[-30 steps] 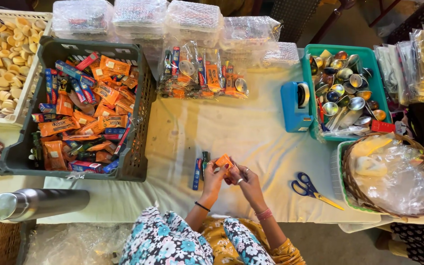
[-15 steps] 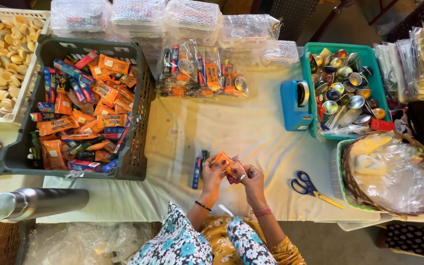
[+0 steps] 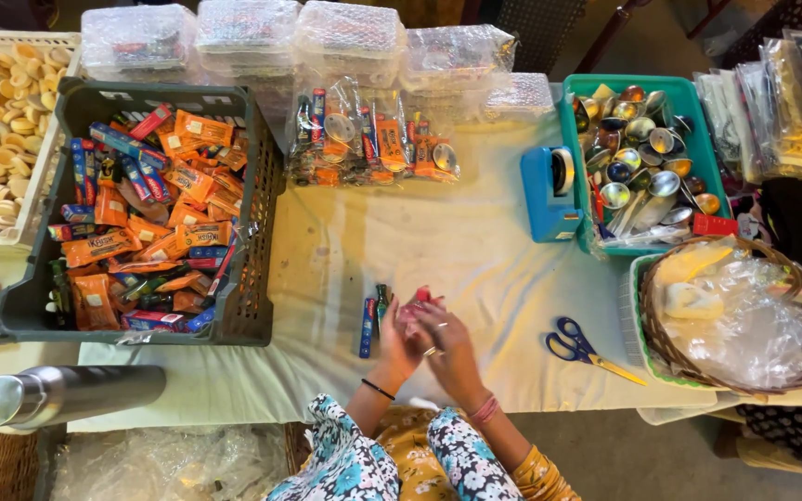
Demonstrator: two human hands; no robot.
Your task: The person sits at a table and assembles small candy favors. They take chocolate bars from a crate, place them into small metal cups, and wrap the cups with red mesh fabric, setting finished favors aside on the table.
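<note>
Orange packet now hidden; both hands (image 3: pixel 424 334) clasp a small red-tipped item (image 3: pixel 422 296) over wrinkled cloth (image 3: pixel 475 269).

Blue-handled scissors (image 3: pixel 579 347), teal tray (image 3: pixel 575 148)

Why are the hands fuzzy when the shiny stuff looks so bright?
In the head view, the left hand and right hand look smeared, blurred together over a small red packet; light glints off the metal bowls in the green tray and the steel flask; the cloth-covered table is evenly lit.
</note>
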